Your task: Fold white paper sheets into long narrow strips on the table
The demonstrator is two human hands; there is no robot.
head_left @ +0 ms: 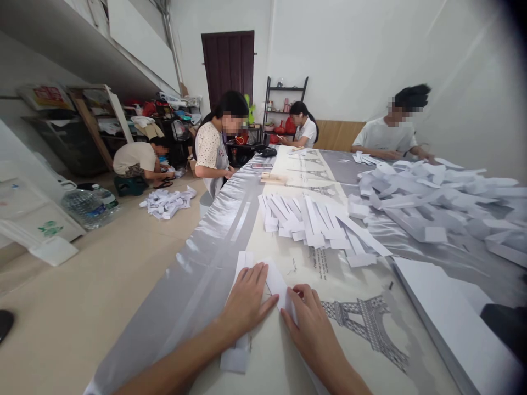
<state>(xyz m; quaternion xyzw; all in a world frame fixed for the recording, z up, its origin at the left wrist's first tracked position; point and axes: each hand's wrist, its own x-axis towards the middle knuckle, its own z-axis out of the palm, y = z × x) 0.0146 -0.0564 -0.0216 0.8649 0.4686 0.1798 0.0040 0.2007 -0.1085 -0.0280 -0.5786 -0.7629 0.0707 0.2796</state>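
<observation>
On the table in front of me, a white paper strip (276,282) runs slantwise between my hands. My left hand (249,296) lies palm down with fingers stretched out, its fingertips on the strip's edge. My right hand (310,321) pinches the same strip between thumb and bent fingers. Beneath my left hand and wrist lies another white paper strip (234,360), partly hidden. Just beyond my hands, several folded paper strips (313,222) overlap in a row.
A stack of white paper (448,318) lies at right, below a large heap of folded paper (436,192). The cloth-covered table (164,312) has a printed runner. Three people sit around it; another crouches on the floor by a paper pile (168,203). Water bottles (84,207) stand left.
</observation>
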